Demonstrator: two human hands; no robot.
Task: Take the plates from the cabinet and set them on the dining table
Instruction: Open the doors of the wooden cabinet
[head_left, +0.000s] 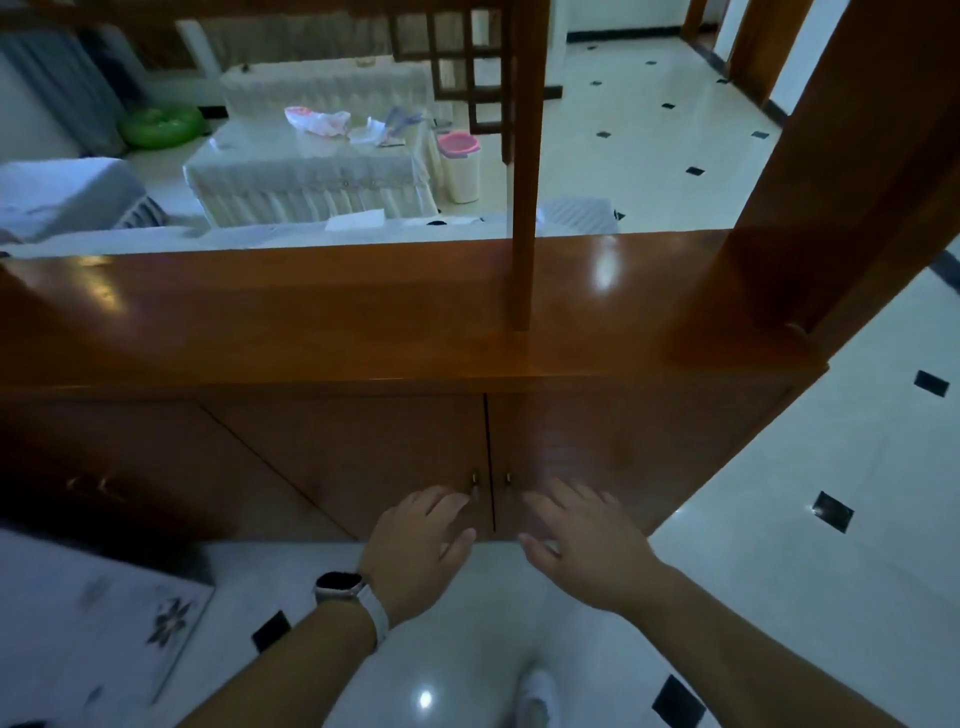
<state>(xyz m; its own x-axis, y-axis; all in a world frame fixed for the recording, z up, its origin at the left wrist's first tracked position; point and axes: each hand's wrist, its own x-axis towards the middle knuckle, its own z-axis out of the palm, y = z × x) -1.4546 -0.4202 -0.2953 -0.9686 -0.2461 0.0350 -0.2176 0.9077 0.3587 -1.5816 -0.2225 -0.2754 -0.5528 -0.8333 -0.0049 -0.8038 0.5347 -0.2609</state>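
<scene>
In front of the cabinet (363, 322), low down, both hands are hovering at the doors (363, 457). Left hand (421, 540), watch (340, 586) on wrist, is lying relaxed, fingers loosely out, tips just beside the l. handle (474, 480). Touching or not, can't tell. Right hand (582, 540) is spreading its fingers near the r. handle (508, 479), gripping nothing. Both doors are sitting closed, so where the plates are, can't tell.
</scene>
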